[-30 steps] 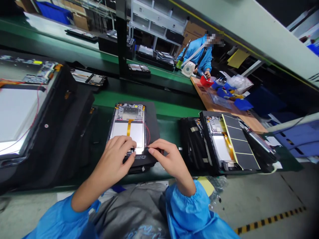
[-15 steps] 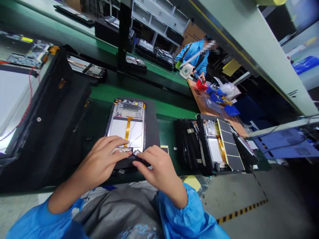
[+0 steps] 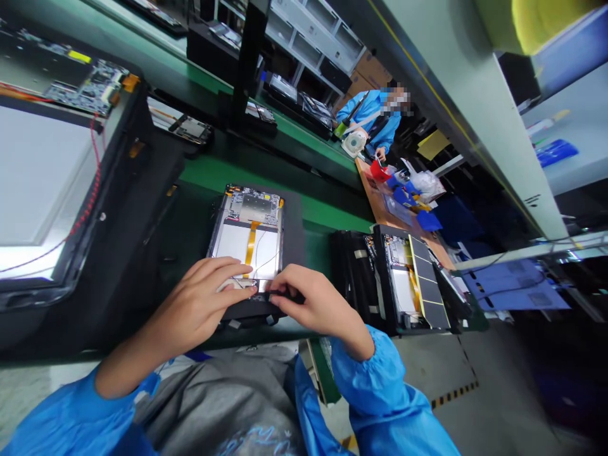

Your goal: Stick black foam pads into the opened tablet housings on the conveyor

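White shelving [image 3: 311, 44] is seen behind the work area, and at a far wooden tabletop [image 3: 375, 206] a co-worker in a blue smock [image 3: 365, 104] is seated near a small fan [image 3: 354, 144] and a red bin [image 3: 379, 171]. Close to the near edge of the green bench [image 3: 218, 166], an opened tablet [image 3: 266, 244] is laid face-up on a black foam block [image 3: 293, 228], its long axis run roughly square to that edge. Its circuit-board end is pointed toward the bench's far side, and its near short end is partly covered by the hands. By the left hand [image 3: 199, 304] that end is touched, thumb and forefinger nearly together; whether anything is gripped cannot be told. At the near right corner the right hand [image 3: 308, 297] is bent, thumb and fingertips drawn close; what may be pinched there cannot be made out. Bare bench is left beyond the tablet and in a narrow strip before the right-hand stack [image 3: 349, 272], on which a yellow-edged black sheet [image 3: 429, 285] is leaned. Toward the bench's left, room is taken up by a larger-looking opened device [image 3: 38, 177].
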The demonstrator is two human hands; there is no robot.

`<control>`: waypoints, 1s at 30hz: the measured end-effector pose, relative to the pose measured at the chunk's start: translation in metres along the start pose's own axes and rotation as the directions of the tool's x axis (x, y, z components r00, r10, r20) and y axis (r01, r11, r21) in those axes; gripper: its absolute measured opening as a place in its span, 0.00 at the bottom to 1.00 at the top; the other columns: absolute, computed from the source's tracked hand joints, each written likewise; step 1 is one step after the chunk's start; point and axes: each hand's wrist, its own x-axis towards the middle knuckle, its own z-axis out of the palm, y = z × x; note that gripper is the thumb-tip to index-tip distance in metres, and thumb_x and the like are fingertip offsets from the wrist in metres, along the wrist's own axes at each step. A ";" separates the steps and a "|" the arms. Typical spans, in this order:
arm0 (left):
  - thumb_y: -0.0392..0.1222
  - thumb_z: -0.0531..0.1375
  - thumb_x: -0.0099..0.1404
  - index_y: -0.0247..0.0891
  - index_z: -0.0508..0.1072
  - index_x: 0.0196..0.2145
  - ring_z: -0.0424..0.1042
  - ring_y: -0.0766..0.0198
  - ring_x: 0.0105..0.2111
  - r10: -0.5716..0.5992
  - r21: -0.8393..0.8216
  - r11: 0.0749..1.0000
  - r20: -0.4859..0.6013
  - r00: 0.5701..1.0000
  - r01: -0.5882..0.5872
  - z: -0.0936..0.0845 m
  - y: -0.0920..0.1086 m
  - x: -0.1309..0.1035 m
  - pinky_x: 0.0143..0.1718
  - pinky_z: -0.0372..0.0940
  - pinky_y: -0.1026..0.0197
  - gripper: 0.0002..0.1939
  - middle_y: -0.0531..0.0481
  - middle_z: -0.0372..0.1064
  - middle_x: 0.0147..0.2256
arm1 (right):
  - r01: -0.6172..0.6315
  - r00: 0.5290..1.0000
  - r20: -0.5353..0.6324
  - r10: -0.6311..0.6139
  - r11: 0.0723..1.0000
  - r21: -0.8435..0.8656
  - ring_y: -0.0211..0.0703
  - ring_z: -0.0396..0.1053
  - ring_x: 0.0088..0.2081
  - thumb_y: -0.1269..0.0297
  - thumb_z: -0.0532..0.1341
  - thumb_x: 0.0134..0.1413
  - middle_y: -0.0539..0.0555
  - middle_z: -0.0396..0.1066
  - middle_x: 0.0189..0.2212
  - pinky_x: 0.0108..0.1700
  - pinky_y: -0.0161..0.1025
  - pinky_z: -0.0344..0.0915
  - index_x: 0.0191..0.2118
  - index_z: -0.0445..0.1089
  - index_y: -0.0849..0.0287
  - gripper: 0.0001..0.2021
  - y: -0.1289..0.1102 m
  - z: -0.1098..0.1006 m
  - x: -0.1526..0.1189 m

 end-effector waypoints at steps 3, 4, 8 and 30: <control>0.28 0.52 0.72 0.46 0.81 0.48 0.68 0.56 0.56 0.006 -0.013 1.000 -0.014 1.000 -0.006 0.002 -0.001 -0.001 0.57 0.64 0.53 0.20 0.48 0.74 0.54 | -0.266 0.938 -0.117 0.326 0.894 0.360 0.34 0.58 0.22 0.63 0.68 0.59 0.44 0.64 0.22 0.25 0.32 0.54 0.35 0.73 0.56 0.06 -0.001 0.015 -0.005; 0.28 0.52 0.72 0.45 0.81 0.48 0.68 0.56 0.56 0.013 -0.015 1.000 -0.014 1.000 -0.013 0.003 -0.001 -0.001 0.57 0.64 0.52 0.20 0.48 0.74 0.54 | -0.311 0.906 -0.127 0.404 0.839 0.447 0.34 0.56 0.21 0.60 0.69 0.58 0.43 0.63 0.20 0.24 0.32 0.52 0.34 0.73 0.57 0.07 -0.002 0.021 -0.006; 0.28 0.53 0.73 0.41 0.80 0.49 0.67 0.54 0.56 0.047 -0.005 0.999 -0.001 0.999 -0.047 0.003 -0.003 -0.001 0.56 0.63 0.51 0.18 0.44 0.73 0.54 | -0.344 0.812 -0.293 0.505 0.820 0.458 0.34 0.55 0.23 0.60 0.69 0.58 0.45 0.63 0.21 0.26 0.34 0.52 0.31 0.75 0.58 0.08 -0.012 0.047 -0.010; 0.27 0.54 0.71 0.40 0.78 0.50 0.68 0.51 0.56 0.086 0.020 0.996 -0.028 0.996 -0.085 0.005 -0.003 -0.001 0.56 0.63 0.48 0.18 0.43 0.73 0.54 | -0.334 0.782 -0.607 0.145 0.918 -0.212 0.41 0.69 0.32 0.64 0.57 0.69 0.52 0.70 0.31 0.32 0.37 0.58 0.38 0.72 0.58 0.08 -0.026 0.080 -0.013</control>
